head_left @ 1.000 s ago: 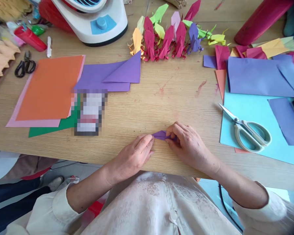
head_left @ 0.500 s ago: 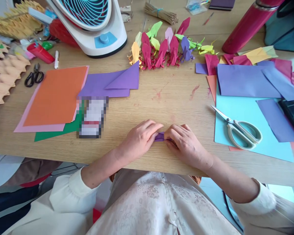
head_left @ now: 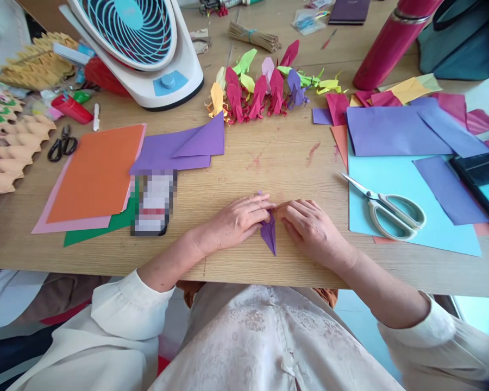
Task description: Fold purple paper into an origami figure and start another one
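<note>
A narrow, folded purple paper (head_left: 269, 239) with pointed ends lies on the table between my hands, close to the front edge. My left hand (head_left: 240, 220) rests across its upper part, fingers together and pressing it down, hiding much of it. My right hand (head_left: 309, 225) is closed, its thumb and fingertips pinching the paper's right edge. The paper's lower point sticks out toward me, and a small tip shows above my left fingers.
Orange sheets (head_left: 93, 174) and a phone (head_left: 152, 203) lie left; white-handled scissors (head_left: 395, 212) rest on light blue paper (head_left: 362, 217) at right. Behind stand several folded paper figures (head_left: 256, 92), a fan (head_left: 163, 60) and a red bottle (head_left: 387, 51).
The folded purple paper has turned from lying crosswise to pointing toward me, and more of it shows. My left fingers have moved on top of it. The camera view has shifted slightly.
</note>
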The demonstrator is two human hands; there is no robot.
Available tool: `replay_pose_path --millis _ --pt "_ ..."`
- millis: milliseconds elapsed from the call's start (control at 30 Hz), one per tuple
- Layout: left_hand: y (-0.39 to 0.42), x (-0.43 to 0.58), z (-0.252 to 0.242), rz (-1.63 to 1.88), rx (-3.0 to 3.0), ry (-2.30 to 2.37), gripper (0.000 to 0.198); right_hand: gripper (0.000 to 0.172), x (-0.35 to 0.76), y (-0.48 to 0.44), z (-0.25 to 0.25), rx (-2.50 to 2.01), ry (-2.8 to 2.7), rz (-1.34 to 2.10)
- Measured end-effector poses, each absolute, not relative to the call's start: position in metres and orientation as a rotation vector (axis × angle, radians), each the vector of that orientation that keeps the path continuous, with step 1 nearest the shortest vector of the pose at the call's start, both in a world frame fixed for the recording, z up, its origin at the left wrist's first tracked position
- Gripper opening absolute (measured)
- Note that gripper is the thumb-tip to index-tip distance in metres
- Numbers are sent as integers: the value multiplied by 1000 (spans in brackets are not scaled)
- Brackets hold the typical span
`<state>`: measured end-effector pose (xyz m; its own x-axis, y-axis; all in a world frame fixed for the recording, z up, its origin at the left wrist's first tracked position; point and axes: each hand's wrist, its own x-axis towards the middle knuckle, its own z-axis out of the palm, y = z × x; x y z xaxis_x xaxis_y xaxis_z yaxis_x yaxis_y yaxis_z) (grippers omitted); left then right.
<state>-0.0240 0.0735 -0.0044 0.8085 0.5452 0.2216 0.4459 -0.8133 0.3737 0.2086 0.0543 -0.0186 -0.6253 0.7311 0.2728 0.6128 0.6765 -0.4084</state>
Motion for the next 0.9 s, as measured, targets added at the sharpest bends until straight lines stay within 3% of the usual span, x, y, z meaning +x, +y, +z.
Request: replay_pose_path --millis 200,433,533,900 --pt "66 -28 -4 409 2624 922 7 14 209 52 -14 -1061 -2410 494" --pt "51 -28 -4 613 2187 1128 21 19 216 48 -12 -1180 -2159 828" --pt "53 -28 -5 641 2132 1118 19 13 215 48 -13 -1216 -2115 892" --pt "41 -25 -13 852 2748 1130 11 2 208 48 -3 -1315 -1927 1041"
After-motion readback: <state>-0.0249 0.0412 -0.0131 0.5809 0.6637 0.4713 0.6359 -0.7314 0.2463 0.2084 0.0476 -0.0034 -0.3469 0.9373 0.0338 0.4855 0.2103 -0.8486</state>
